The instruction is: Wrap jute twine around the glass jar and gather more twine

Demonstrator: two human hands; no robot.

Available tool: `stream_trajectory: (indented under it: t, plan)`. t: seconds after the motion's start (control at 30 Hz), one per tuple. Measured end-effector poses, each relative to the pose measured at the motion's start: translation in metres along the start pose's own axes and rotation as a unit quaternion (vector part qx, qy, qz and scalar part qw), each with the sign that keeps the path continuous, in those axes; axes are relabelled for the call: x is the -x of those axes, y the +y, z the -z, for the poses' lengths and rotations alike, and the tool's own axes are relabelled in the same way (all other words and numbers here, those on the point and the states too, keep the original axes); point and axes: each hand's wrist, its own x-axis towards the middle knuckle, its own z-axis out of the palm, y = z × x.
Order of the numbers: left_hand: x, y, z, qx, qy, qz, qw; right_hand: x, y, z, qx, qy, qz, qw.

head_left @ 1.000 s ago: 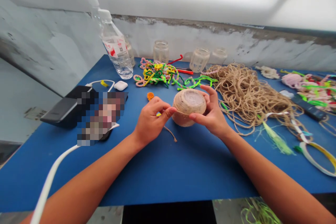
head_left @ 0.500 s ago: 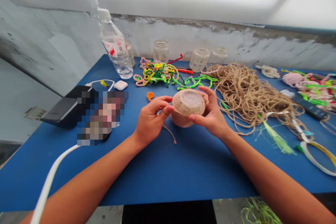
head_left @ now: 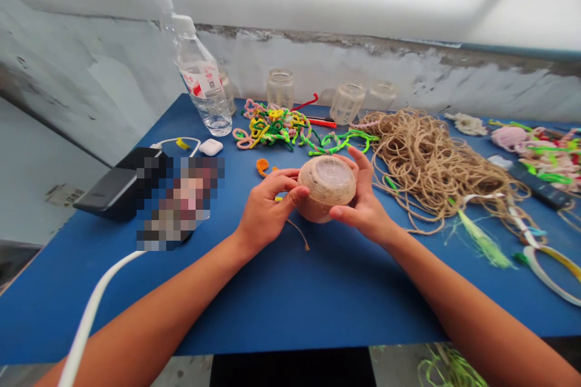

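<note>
Both my hands hold a small jar wrapped in jute twine [head_left: 325,188] just above the blue table, its clear plastic end facing up and toward me. My left hand [head_left: 270,208] grips its left side with the fingers curled and the thumb on the twine. My right hand [head_left: 362,204] cradles the right side. A loose twine tail [head_left: 296,232] runs from the jar down to the tabletop. To the right lies a large tangled pile of jute twine [head_left: 431,172].
The blue table [head_left: 318,296] holds a plastic water bottle [head_left: 204,94], glass jars [head_left: 280,88], tangled pipe cleaners [head_left: 272,128], a dark phone [head_left: 109,193], a white earbud case [head_left: 211,147], a white cable [head_left: 93,296], and a hoop [head_left: 549,272]. A pixelated patch hides part of the left side.
The wrapped jar has turned slightly in my hands, with its clear end tipped more toward me. Both hands have shifted a little to the right.
</note>
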Motion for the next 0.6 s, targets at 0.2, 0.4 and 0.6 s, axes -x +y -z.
stream_trajectory:
  t: [0.2, 0.4, 0.6]
  plan:
    - [-0.002, 0.002, 0.002, -0.012, -0.015, -0.022, 1.000, -0.003, -0.005, 0.003, 0.028, 0.024, 0.005, 0.999]
    - [-0.002, 0.004, 0.001, -0.018, -0.006, -0.032, 0.999, -0.007, -0.003, 0.019, -0.014, -0.024, -0.021, 0.999]
    - [-0.002, 0.002, 0.001, -0.023, -0.005, -0.048, 0.999, -0.006, -0.002, 0.014, 0.006, -0.014, -0.018, 1.000]
